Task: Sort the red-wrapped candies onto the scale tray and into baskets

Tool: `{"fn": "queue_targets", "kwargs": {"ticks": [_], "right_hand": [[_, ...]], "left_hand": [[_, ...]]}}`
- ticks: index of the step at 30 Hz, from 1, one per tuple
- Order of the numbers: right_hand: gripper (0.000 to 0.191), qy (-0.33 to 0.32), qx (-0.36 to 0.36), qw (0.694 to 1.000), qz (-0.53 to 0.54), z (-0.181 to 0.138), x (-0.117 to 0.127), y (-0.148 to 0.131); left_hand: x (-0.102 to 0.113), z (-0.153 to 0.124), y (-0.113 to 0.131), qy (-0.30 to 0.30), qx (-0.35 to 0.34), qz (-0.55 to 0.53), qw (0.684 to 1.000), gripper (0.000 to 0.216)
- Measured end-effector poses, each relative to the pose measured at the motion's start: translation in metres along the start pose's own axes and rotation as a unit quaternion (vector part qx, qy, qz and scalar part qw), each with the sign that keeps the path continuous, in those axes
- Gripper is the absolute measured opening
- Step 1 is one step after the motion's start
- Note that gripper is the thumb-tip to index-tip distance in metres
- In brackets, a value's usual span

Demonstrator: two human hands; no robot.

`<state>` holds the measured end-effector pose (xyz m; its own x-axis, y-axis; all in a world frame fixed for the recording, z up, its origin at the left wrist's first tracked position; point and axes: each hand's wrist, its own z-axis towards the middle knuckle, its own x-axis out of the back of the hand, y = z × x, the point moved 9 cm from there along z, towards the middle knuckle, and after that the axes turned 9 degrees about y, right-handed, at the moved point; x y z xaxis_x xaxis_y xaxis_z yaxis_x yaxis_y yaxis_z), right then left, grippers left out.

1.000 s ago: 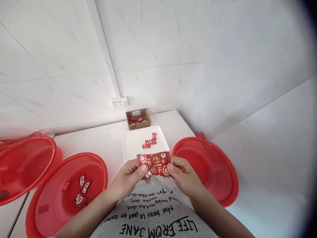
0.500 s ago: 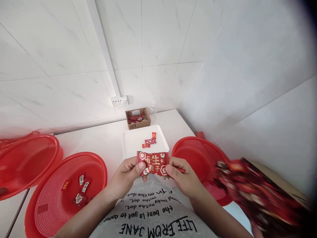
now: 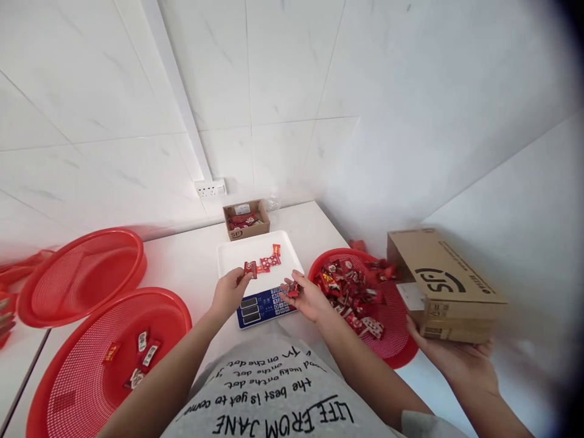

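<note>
My left hand (image 3: 229, 292) pinches a small red wrapped candy (image 3: 249, 268) over the near left part of the white scale tray (image 3: 232, 255). My right hand (image 3: 305, 296) is curled round a few small red candies (image 3: 292, 290) just right of the scale's blue panel (image 3: 263, 305). A few more red candies (image 3: 270, 261) lie on the tray. To the right, a red mesh basket (image 3: 398, 350) holds a heap of several red candies (image 3: 353, 289).
Another person's hand (image 3: 456, 360) holds a tilted cardboard box (image 3: 440, 283) over the right basket. A small open carton (image 3: 245, 219) stands by the wall socket (image 3: 210, 188). Two red baskets sit left: the near one (image 3: 177, 304) holds several candies, the far one (image 3: 84, 274) nothing.
The large red packet has gone from my hands, which now hold small candies by the scale. Another person's box has come in and candies now fill the right basket.
</note>
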<state>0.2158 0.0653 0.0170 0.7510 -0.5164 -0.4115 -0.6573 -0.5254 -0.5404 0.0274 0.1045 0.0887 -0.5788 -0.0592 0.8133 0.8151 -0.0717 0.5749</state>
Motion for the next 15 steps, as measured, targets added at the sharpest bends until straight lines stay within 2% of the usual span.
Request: {"fn": "queue_targets", "kwargs": {"ticks": [2, 4, 7, 9, 12, 13, 15], "right_hand": [[0.027, 0.005, 0.019, 1.0, -0.012, 0.017, 0.005, -0.001], [0.037, 0.009, 0.049, 0.998, -0.04, 0.029, 0.006, -0.005], [0.056, 0.0, 0.119, 0.98, -0.158, 0.04, -0.002, -0.013], [0.06, 0.007, 0.197, 0.927, -0.319, 0.047, -0.008, -0.02], [0.063, 0.034, 0.285, 0.812, -0.508, 0.06, -0.017, -0.027], [0.063, 0.039, 0.296, 0.79, -0.536, 0.066, -0.019, -0.028], [0.064, 0.036, 0.305, 0.773, -0.554, 0.078, -0.023, -0.026]], "left_hand": [[-0.014, 0.007, -0.009, -0.003, -0.03, 0.08, 0.996, 0.033], [-0.025, 0.014, -0.015, -0.007, -0.047, 0.107, 0.993, 0.032], [-0.041, 0.022, -0.02, -0.021, -0.075, 0.15, 0.986, 0.03], [-0.053, 0.024, -0.02, -0.037, -0.099, 0.168, 0.98, 0.026], [-0.075, 0.022, -0.018, -0.068, -0.15, 0.175, 0.971, 0.027], [-0.081, 0.02, -0.017, -0.079, -0.167, 0.174, 0.967, 0.029], [-0.091, 0.019, -0.019, -0.094, -0.189, 0.173, 0.962, 0.028]]}}
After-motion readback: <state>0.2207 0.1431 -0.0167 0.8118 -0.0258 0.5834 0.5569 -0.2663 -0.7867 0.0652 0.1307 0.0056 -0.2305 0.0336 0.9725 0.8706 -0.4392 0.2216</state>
